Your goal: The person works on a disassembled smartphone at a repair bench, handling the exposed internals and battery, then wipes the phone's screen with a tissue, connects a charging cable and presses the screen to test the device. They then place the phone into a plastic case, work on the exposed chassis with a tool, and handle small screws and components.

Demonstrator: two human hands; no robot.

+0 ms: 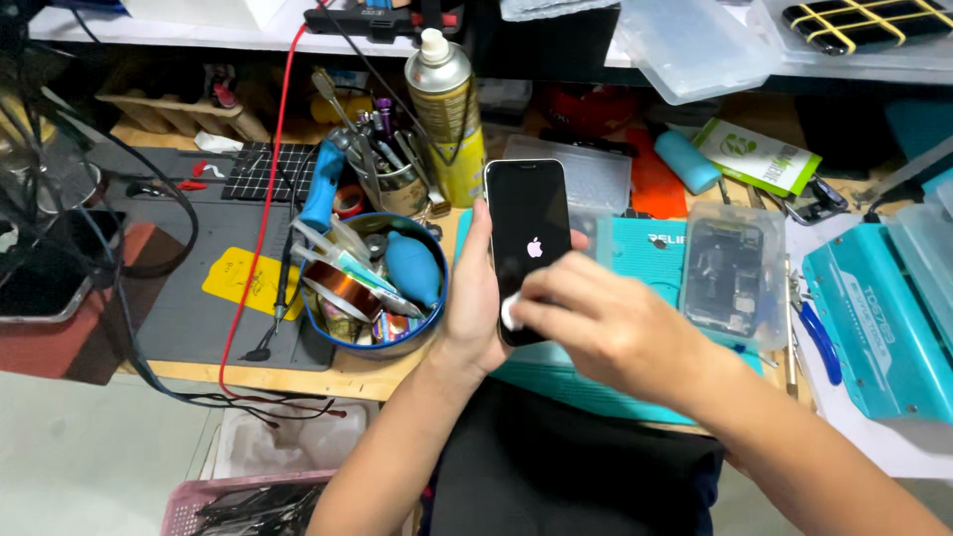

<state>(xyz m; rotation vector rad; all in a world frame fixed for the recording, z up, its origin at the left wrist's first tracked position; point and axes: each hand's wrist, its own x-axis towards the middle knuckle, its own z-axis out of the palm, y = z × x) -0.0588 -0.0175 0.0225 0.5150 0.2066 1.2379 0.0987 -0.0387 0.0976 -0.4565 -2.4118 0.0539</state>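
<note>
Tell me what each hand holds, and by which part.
Left hand grips the phone by its lower edges. Right hand presses a small white wad against the screen's lower end.

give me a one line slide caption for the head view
Left hand holds a black smartphone upright over a cluttered bench while the right hand presses a small white pad to its screen.

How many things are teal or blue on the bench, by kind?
Teal mat: 1
Teal machine: 1
Blue bowl: 1
Blue blower: 1
Blue-handled tool: 1
Blue pliers: 1
Total: 6
</note>
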